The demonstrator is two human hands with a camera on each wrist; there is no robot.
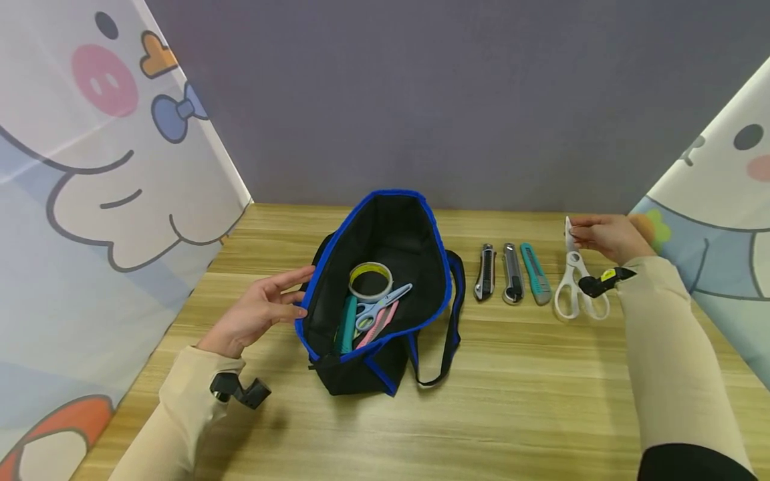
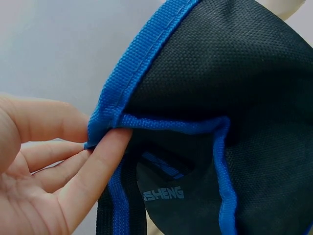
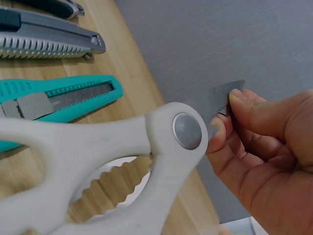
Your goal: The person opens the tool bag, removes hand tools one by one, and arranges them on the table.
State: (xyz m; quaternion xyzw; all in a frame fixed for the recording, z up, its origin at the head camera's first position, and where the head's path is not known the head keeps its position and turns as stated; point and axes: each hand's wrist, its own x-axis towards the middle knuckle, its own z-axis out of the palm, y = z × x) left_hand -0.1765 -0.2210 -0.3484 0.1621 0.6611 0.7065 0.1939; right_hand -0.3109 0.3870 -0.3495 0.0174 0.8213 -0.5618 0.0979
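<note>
At the bag's left rim, my left hand (image 1: 252, 314) pinches the blue edging of a black tool bag (image 1: 361, 377). The left wrist view shows thumb and fingers on either side of that edging (image 2: 146, 63). Over at the right, my right hand (image 1: 607, 237) holds white-handled kitchen scissors (image 1: 573, 267) by the blades, handles toward me. Its thumb and fingers pinch the metal near the tip in the right wrist view, with the pivot and toothed inner grip (image 3: 112, 137) in front. Inside the open bag lie a tape roll (image 1: 387, 288), light-blue scissors (image 1: 385, 304), a teal cutter (image 1: 348, 327) and a pink cutter (image 1: 375, 327).
Three utility knives lie in a row between bag and scissors: a black one (image 1: 484, 274), a grey one (image 1: 512, 274) and a teal one (image 1: 535, 274). The bag's strap (image 1: 454, 327) loops onto the wooden table (image 1: 481, 414). A grey wall (image 1: 481, 100) rises behind.
</note>
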